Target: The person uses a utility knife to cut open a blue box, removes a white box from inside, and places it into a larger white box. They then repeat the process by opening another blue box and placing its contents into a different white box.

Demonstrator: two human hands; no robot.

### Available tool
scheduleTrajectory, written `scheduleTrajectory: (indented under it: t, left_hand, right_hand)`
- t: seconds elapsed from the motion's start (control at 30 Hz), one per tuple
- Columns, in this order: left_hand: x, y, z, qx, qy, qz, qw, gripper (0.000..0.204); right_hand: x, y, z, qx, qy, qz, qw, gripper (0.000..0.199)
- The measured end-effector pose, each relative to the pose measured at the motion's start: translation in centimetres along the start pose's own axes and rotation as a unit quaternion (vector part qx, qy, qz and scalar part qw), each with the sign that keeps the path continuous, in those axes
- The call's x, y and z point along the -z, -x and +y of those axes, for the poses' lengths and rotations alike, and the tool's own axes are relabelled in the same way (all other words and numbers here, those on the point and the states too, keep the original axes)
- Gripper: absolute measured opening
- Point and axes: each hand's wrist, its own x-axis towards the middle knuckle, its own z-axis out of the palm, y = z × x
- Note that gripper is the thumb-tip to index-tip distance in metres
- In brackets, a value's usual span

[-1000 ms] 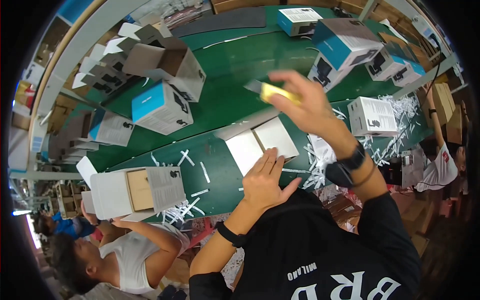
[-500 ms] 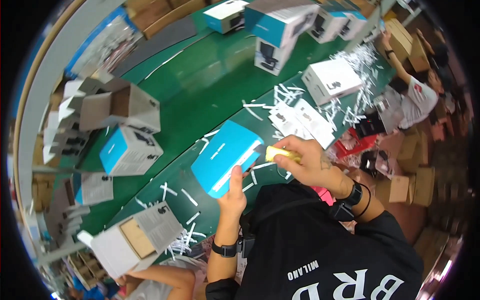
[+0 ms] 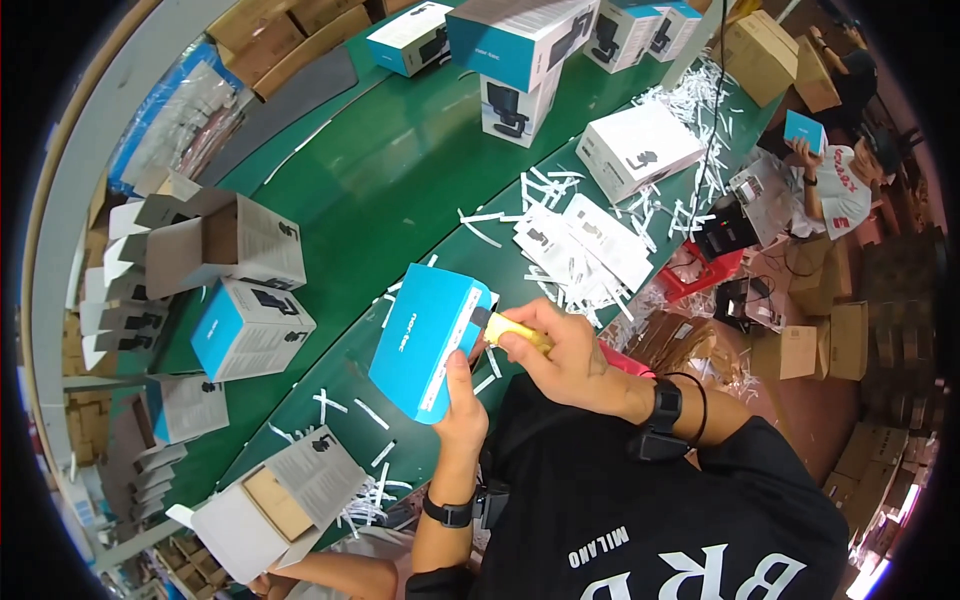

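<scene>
My left hand (image 3: 464,408) grips a blue cardboard carton (image 3: 415,335) by its near edge, thumb on top and fingers hidden underneath. Along the flap on that edge runs a white printed strip (image 3: 448,350). In my right hand (image 3: 565,355) is a yellow-handled tool (image 3: 515,332) with a short dark flat tip; its exact kind is unclear. The tip meets or overlaps the carton's edge near the right end of the strip. Beyond my right hand, white printed sheets (image 3: 585,245) lie on the green table (image 3: 370,200) among white paper strips.
A white box (image 3: 640,150) stands beyond the sheets. Blue-and-white boxes (image 3: 520,50) are stacked at the back, with another (image 3: 255,325) at left beside open cartons (image 3: 225,240). Another person's arm (image 3: 345,575) reaches toward an open box (image 3: 280,505). A co-worker (image 3: 835,185) is at far right.
The carton and both hands have shifted slightly left and down in the view. The tool's tip has come to the strip's right end. The far-right co-worker now holds up a blue box.
</scene>
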Motion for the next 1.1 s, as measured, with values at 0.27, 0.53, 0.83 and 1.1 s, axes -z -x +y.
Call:
scheduleTrajectory:
  t: [0.27, 0.53, 0.83, 1.1]
  left_hand:
    - [1.2, 0.7, -1.6, -0.023, -0.080, 0.061, 0.995, 0.032]
    - [1.7, 0.8, -0.8, -0.014, -0.151, 0.025, 0.988, 0.030]
    - [1.7, 0.9, 0.7, -0.067, -0.175, -0.021, 0.982, 0.023]
    - [1.5, 1.3, 0.0, -0.016, -0.121, -0.011, 0.992, 0.024]
  right_hand:
    - [2.3, -2.9, -0.1, 0.128, -0.006, -0.050, 0.990, 0.032]
    - [0.8, -5.5, -1.7, 0.205, 0.032, -0.122, 0.971, 0.020]
    - [11.3, -7.9, 1.9, -0.087, 0.006, -0.326, 0.941, 0.054]
    - [6.9, -10.8, 0.7, 0.147, 0.052, -0.256, 0.954, 0.073]
